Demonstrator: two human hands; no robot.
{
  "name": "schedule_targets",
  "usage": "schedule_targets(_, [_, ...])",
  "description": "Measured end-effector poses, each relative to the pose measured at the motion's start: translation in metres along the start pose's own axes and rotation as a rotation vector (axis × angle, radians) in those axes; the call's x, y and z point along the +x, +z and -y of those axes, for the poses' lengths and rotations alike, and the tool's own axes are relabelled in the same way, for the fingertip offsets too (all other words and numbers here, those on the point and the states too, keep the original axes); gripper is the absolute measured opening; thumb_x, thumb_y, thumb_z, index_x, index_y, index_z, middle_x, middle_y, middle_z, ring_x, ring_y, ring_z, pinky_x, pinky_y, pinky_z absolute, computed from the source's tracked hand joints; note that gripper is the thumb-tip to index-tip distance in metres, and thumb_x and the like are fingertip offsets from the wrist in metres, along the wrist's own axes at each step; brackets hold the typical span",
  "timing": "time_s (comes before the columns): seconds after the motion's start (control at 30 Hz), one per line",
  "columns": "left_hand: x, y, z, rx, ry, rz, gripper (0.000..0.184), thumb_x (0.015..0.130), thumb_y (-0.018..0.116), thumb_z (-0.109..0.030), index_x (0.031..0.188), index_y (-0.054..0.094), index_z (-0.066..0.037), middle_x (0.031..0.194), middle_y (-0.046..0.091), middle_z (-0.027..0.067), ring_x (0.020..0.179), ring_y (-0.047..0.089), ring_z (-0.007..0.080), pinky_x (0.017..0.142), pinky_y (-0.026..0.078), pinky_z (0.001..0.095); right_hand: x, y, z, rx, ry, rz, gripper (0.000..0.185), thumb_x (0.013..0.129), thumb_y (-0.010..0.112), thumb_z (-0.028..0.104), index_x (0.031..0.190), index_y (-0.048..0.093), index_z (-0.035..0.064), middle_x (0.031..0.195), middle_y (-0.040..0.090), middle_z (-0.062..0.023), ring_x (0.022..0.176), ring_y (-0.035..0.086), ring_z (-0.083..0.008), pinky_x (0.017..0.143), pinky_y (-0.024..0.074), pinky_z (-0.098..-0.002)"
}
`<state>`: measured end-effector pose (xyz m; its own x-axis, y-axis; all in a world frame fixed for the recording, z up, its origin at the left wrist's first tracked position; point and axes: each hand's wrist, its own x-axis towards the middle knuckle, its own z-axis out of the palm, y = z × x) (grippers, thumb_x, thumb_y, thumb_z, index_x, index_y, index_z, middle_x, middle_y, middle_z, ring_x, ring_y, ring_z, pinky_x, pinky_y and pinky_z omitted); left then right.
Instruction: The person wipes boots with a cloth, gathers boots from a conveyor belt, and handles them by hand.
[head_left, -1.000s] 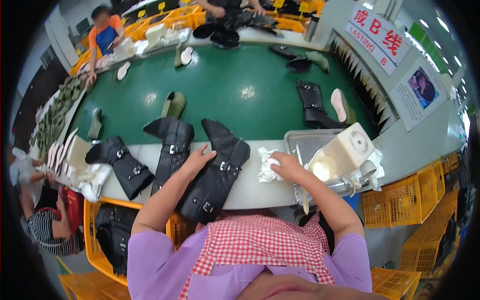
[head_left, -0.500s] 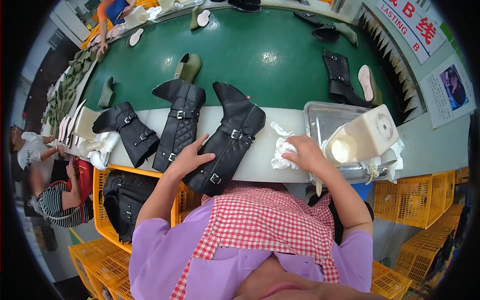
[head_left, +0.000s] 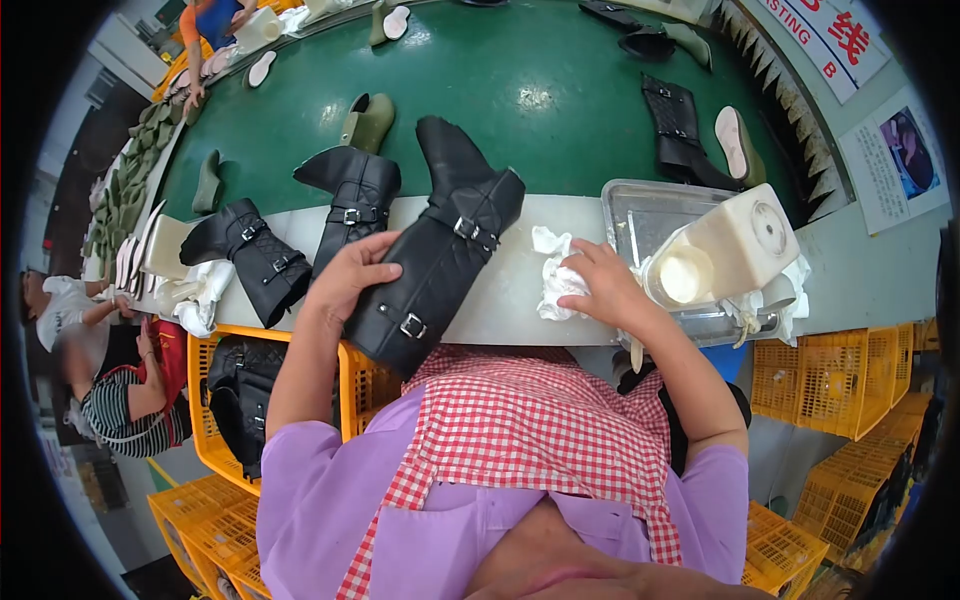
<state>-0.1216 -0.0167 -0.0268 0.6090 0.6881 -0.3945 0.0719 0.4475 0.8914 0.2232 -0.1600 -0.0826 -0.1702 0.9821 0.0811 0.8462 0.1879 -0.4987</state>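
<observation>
My left hand (head_left: 345,275) is closed on the shaft of a black boot (head_left: 430,255) with buckled straps and quilted panels. Its toe points away from me and its shaft end lies near my apron. At the edge of a crumpled white cloth (head_left: 553,275) on the white ledge, my right hand (head_left: 608,288) has its thumb and fingers apart, touching the cloth. Partly behind the left hand stands a second black boot (head_left: 355,195). Farther left lies a third black boot (head_left: 250,255).
A clear plastic tray (head_left: 625,215) holds a cream container (head_left: 740,245) and a cup of white stuff (head_left: 683,277). Across the green belt (head_left: 480,110) lie olive shoes and another black boot (head_left: 672,125). Yellow crates (head_left: 225,440) stand below. Other people are at the left.
The boot under my left hand has shifted slightly left and turned, and the hand now wraps its shaft. My right hand has loosened from the bunched cloth, which lies more spread out.
</observation>
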Motion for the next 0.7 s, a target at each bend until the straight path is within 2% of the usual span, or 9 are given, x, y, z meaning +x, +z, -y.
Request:
schedule_targets(0.1, [0.001,-0.001,-0.022,0.025,0.102,-0.012,0.063,0.076,0.07,0.001,0.135,0.046,0.005,0.123,0.061,0.0106,0.107,0.062,0.0168,0.094,0.048,0.0283,0.002,0.012,0.003,-0.03,-0.074,0.002,0.044,0.073,0.075,0.022,0.106,0.058,-0.0015,0.11,0.061,-0.0172,0.104,0.052,-0.0376,0.089,0.0443,-0.0433])
schedule_targets(0.17, [0.001,0.002,-0.039,0.012,0.13,-0.018,0.063,0.077,0.069,0.001,0.135,0.046,0.005,0.123,0.061,0.0104,0.106,0.062,0.0163,0.094,0.048,0.0279,0.007,0.02,0.009,-0.003,-0.105,0.096,0.032,0.072,0.071,0.014,0.097,0.056,-0.0008,0.101,0.06,-0.0157,0.096,0.053,-0.0351,0.085,0.0447,-0.0426])
schedule_targets(0.2, [0.003,0.002,-0.045,0.01,0.146,-0.034,0.062,0.077,0.068,0.002,0.135,0.046,0.006,0.123,0.061,0.0104,0.105,0.062,0.0162,0.093,0.048,0.0279,0.009,0.027,0.011,-0.007,-0.109,0.094,0.032,0.072,0.071,0.014,0.097,0.056,-0.0008,0.101,0.06,-0.0157,0.096,0.053,-0.0351,0.085,0.0447,-0.0426])
schedule_targets(0.27, [0.009,0.0,-0.057,0.029,0.182,-0.056,0.061,0.077,0.068,0.002,0.135,0.046,0.006,0.122,0.062,0.0106,0.104,0.063,0.0163,0.093,0.048,0.0279,0.014,0.037,0.014,-0.237,-0.431,-0.013,0.019,0.073,0.063,0.007,0.088,0.054,0.0013,0.094,0.059,-0.0137,0.092,0.053,-0.0312,0.081,0.0452,-0.0398])
schedule_targets(0.3, [0.011,-0.001,-0.062,0.049,0.21,-0.077,0.061,0.077,0.067,0.002,0.134,0.046,0.006,0.121,0.062,0.0108,0.103,0.063,0.0164,0.092,0.049,0.0279,0.02,0.036,0.02,-0.279,-0.475,-0.04,0.012,0.074,0.057,0.005,0.086,0.055,0.0021,0.092,0.059,-0.0128,0.091,0.054,-0.0281,0.079,0.0453,-0.0367])
schedule_targets(0.4, [0.019,0.002,-0.076,0.091,0.256,-0.111,0.06,0.078,0.067,0.002,0.134,0.046,0.007,0.121,0.062,0.012,0.101,0.064,0.017,0.09,0.049,0.0277,0.052,0.044,0.015,-0.364,-0.522,-0.1,0.01,0.075,0.056,0.007,0.084,0.056,0.0027,0.088,0.058,-0.0115,0.09,0.054,-0.0264,0.078,0.0451,-0.0358])
schedule_targets(0.63, [0.043,0.001,-0.097,0.1,0.288,-0.108,0.055,0.081,0.063,-0.001,0.133,0.047,0.007,0.116,0.063,0.0127,0.097,0.065,0.0186,0.086,0.052,0.0303,0.125,0.065,0.002,-0.449,-0.446,-0.267,0.007,0.074,0.058,0.007,0.081,0.058,0.0045,0.08,0.059,-0.0087,0.088,0.054,-0.0254,0.077,0.0446,-0.0363])
schedule_targets(0.7, [0.053,-0.004,-0.108,0.076,0.238,-0.05,0.055,0.082,0.063,-0.003,0.134,0.046,0.007,0.119,0.062,0.0139,0.101,0.064,0.0178,0.091,0.05,0.0301,0.135,0.07,0.004,-0.497,-0.27,-0.279,0.006,0.075,0.059,0.006,0.081,0.06,0.0046,0.082,0.06,-0.0089,0.089,0.055,-0.0258,0.076,0.0442,-0.037])
